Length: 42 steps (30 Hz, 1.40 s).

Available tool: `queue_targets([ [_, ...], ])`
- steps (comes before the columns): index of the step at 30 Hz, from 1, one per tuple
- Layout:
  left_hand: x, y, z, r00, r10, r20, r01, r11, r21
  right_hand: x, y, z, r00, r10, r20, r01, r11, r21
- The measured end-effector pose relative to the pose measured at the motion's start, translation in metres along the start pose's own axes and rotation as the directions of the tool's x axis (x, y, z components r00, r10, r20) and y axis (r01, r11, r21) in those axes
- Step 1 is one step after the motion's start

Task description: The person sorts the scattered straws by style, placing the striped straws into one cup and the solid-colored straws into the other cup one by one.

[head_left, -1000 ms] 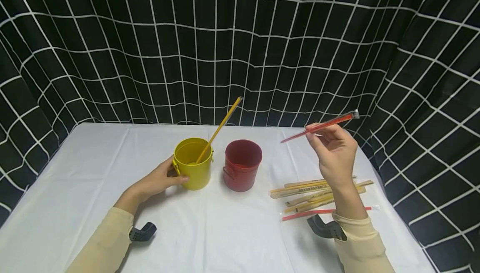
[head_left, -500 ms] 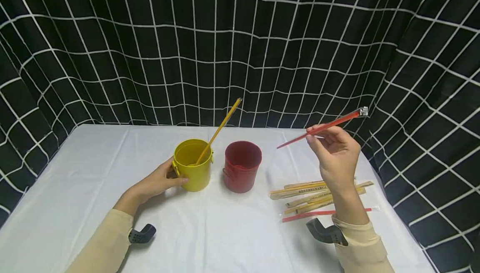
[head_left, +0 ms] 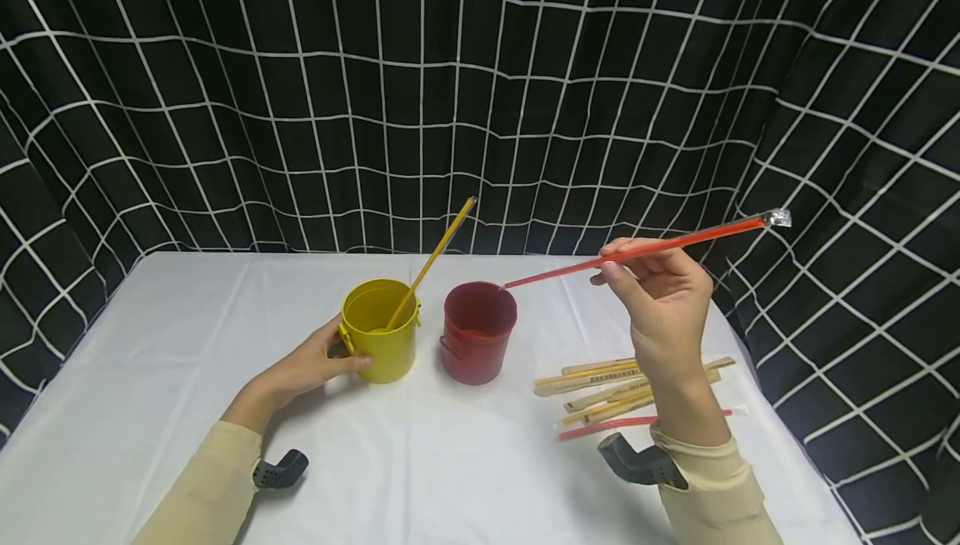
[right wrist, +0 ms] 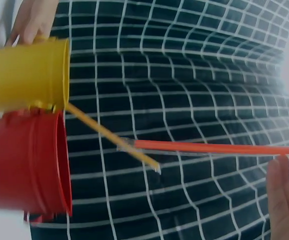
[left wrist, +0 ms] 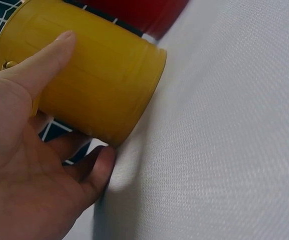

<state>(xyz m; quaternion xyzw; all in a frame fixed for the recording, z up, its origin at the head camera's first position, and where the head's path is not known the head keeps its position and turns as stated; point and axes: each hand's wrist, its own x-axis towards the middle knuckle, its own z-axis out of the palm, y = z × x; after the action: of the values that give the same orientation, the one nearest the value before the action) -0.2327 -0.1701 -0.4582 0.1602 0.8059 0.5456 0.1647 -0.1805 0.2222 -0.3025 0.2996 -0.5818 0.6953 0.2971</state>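
My right hand (head_left: 667,303) pinches a red straw (head_left: 690,238) in a clear wrapper between thumb and fingers, raised above the table. The straw's far tip overlaps the rim of the red bucket (head_left: 480,337) in the head view; in the right wrist view the straw (right wrist: 214,148) points toward the buckets. My left hand (head_left: 303,370) holds the yellow bucket (head_left: 390,353) at its left side, thumb across the front of its wall (left wrist: 99,65). A yellow straw (head_left: 435,257) leans inside the yellow bucket, its upper end sticking out past the rim.
Several paper-wrapped straws (head_left: 600,380) lie on the white-covered table (head_left: 465,462) at the right, partly behind the right forearm. Another red straw (head_left: 607,426) lies nearest the front of them. A black curtain with white grid lines (head_left: 420,95) surrounds the table's back and sides.
The right hand has shifted slightly left, and the red straw's tip has moved left to the red bucket's rim. The left hand stays on the yellow bucket.
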Motion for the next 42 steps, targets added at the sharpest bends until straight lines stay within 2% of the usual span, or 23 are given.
queue_targets([
  [5, -0.001, -0.001, 0.001, 1.0, 0.0, 0.009, 0.0, 1.0, -0.001, 0.001, 0.005, 0.021, 1.0, 0.023, 0.019, -0.023, 0.999, 0.027],
  [12, -0.001, -0.001, 0.0, 1.0, -0.007, -0.008, 0.007, 1.0, 0.002, 0.0, 0.022, 0.055, 0.994, 0.109, 0.021, -0.111, 0.99, 0.09],
  [17, 0.0, -0.001, -0.001, 1.0, 0.006, -0.002, -0.006, 1.0, -0.001, -0.008, 0.032, 0.066, 0.989, 0.15, 0.02, -0.151, 0.984, 0.096],
  [22, -0.001, -0.001, -0.002, 1.0, -0.007, -0.01, 0.007, 1.0, 0.011, -0.015, 0.043, 0.075, 0.978, 0.199, 0.062, -0.203, 0.976, 0.075],
  [29, -0.002, -0.002, -0.001, 1.0, -0.011, -0.008, 0.011, 1.0, 0.008, -0.024, 0.054, 0.086, 0.969, 0.237, 0.064, -0.24, 0.969, 0.05],
  [35, -0.003, -0.004, 0.0, 1.0, -0.018, -0.009, 0.018, 1.0, 0.016, -0.033, 0.062, 0.095, 0.946, 0.305, 0.11, -0.299, 0.952, -0.067],
  [42, -0.002, -0.003, 0.0, 1.0, -0.012, -0.007, 0.012, 1.0, 0.006, -0.041, 0.067, 0.106, 0.895, 0.418, 0.155, -0.392, 0.904, -0.172],
])
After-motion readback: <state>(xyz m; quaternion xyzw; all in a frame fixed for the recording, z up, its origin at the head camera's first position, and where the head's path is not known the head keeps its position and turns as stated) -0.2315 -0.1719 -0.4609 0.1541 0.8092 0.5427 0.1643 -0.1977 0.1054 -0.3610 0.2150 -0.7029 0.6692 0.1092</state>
